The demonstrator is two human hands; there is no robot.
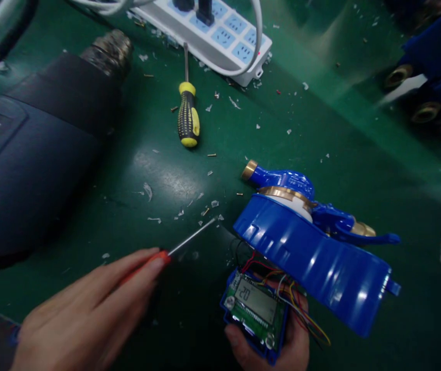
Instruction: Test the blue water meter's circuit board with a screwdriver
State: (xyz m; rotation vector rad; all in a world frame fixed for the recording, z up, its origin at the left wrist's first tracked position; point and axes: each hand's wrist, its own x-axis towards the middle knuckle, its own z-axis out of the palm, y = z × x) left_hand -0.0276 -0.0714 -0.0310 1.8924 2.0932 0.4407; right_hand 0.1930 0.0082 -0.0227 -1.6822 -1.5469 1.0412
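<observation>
My left hand [89, 314] comes in from the lower left, closed round an orange-handled screwdriver [193, 237]. Its thin metal shaft points up and right toward a blue water meter [313, 247]. The meter lies tilted on the green mat [359, 154], with brass fittings and its blue cover swung open. My right hand [282, 350], at the bottom edge, grips from below a small blue module with a green circuit board and an LCD [255, 301] reading 20. Coloured wires [298, 309] run from the board into the meter.
A large dark blue heat gun [38, 149] lies at the left. A yellow-and-black screwdriver [188, 118] lies beyond my hands, near a white power strip [220, 31] with plugs and cables. More blue meters [433, 67] sit at the top right. Small chips and screws litter the mat.
</observation>
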